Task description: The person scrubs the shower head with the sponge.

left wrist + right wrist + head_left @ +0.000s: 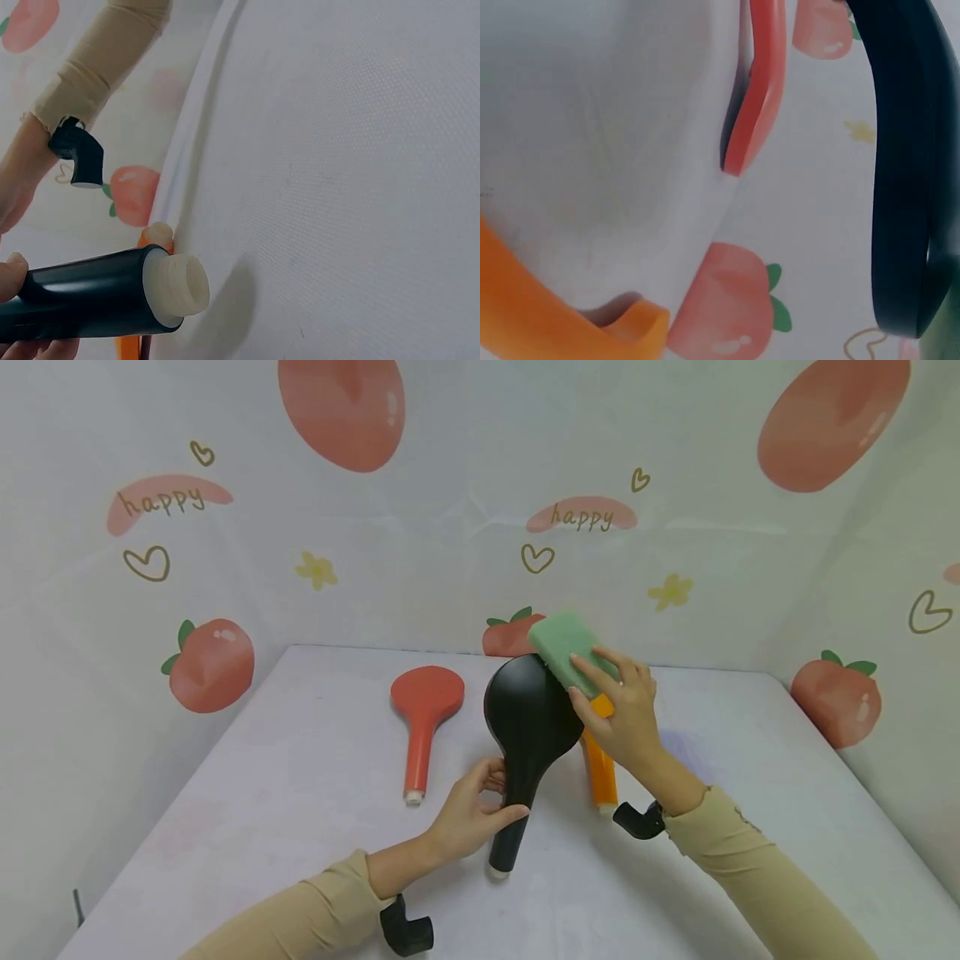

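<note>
my left hand (468, 814) gripped the black shower head (525, 727) by its handle, long axis tilted up and far over the tabletop (262, 827). my right hand (618, 710) pinched the green sponge (566, 647) against the head's far right edge.

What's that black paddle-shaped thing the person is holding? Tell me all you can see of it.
The black shower head looks like glossy plastic: a round flat head narrowing into a straight handle that ends in a white threaded collar. It is held tilted above the table. The left hand grips its handle, and the right hand presses a green sponge against its upper edge.
</note>
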Tool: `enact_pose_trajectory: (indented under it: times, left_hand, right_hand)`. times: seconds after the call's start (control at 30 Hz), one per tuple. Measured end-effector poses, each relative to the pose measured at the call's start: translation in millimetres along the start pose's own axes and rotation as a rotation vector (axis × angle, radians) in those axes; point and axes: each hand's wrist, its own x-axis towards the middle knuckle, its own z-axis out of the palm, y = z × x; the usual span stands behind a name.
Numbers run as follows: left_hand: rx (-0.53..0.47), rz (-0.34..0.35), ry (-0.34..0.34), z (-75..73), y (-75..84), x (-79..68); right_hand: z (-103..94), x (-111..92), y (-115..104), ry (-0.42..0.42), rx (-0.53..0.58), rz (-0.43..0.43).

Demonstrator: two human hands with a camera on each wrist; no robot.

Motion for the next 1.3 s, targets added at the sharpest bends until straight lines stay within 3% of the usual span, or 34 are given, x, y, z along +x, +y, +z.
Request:
enact_pose_trajectory:
  times: [0.13,0.37,0.43,0.5,0.7,0.77,0.83,1.1,1.2,1.3]
  left_hand:
    - [0.001,0.010,-0.009,0.7,-1.2,0.3]
    - [-0.005,0.044,-0.017,1.8,-0.1,2.0]
    - [-0.006,0.037,-0.016,1.7,-0.1,2.2]
    - [0.000,0.026,-0.014,1.5,-0.2,2.2]
    - [0.009,0.020,-0.017,1.4,-1.1,1.6]
    - [0.006,0.027,-0.018,1.7,-1.1,1.5]
    - [0.007,0.040,-0.015,1.9,-0.9,1.5]
    - [-0.004,0.036,0.000,-0.5,0.3,2.9]
    - [-0.008,0.022,-0.001,-1.4,0.5,2.8]
    - [0.008,0.030,-0.002,-1.4,0.8,2.1]
  right_hand:
    - [3.9,-1,-7,-0.019,0.022,-0.077]
    - [13.1,-8,-24,-0.046,0.011,-0.359]
    - [12.8,-9,-25,-0.063,0.001,-0.401]
    - [11.5,-9,-24,-0.065,-0.007,-0.402]
    - [6.0,-6,-14,-0.027,-0.005,-0.205]
    - [6.6,-7,-13,-0.025,0.002,-0.189]
    - [8.8,-10,-15,-0.032,0.014,-0.238]
    - [13.3,-29,-26,-0.159,0.017,-0.586]
    - [11.9,-31,-24,-0.164,0.001,-0.599]
    - [11.4,-25,-20,-0.103,-0.009,-0.528]
